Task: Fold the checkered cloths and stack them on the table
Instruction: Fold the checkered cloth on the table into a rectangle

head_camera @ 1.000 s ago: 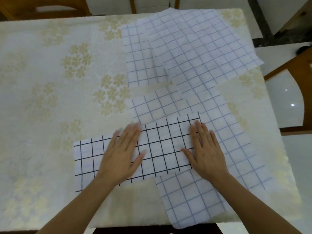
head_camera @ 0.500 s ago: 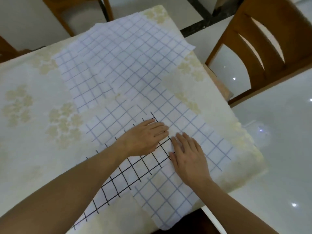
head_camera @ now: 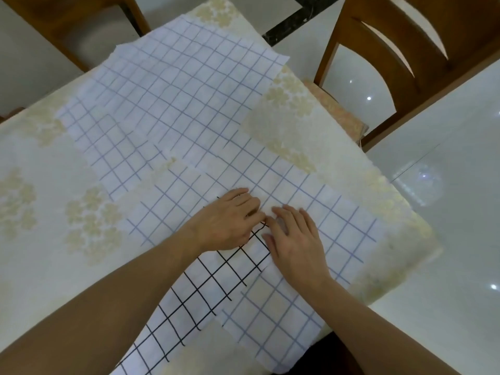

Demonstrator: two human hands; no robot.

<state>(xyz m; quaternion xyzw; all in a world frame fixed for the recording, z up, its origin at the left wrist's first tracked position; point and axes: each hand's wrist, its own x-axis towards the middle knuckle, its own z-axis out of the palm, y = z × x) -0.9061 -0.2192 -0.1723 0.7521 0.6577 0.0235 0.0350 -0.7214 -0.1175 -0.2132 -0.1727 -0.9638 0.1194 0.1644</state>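
A folded black-checked cloth (head_camera: 208,290) lies as a strip running from the near table edge up to the right. Both hands meet at its far right end. My left hand (head_camera: 230,223) has its fingers curled onto that end's edge. My right hand (head_camera: 295,239) rests beside it, thumb tucked at the same corner. Under the strip lies a blue-checked cloth (head_camera: 335,226), spread flat and reaching the near edge. A larger blue-checked cloth (head_camera: 189,85) lies unfolded at the back, overlapping another blue-checked cloth (head_camera: 108,147) to its left.
The table carries a cream tablecloth with pale floral print (head_camera: 54,212); its right edge drops off close to my right hand. A wooden chair (head_camera: 405,63) stands at the right, another chair (head_camera: 67,28) at the back left. Glossy white floor (head_camera: 446,212) lies beyond.
Both hands slid from flat on the middle of the black-checked strip to its right end and closed together there. The view swung to the right.
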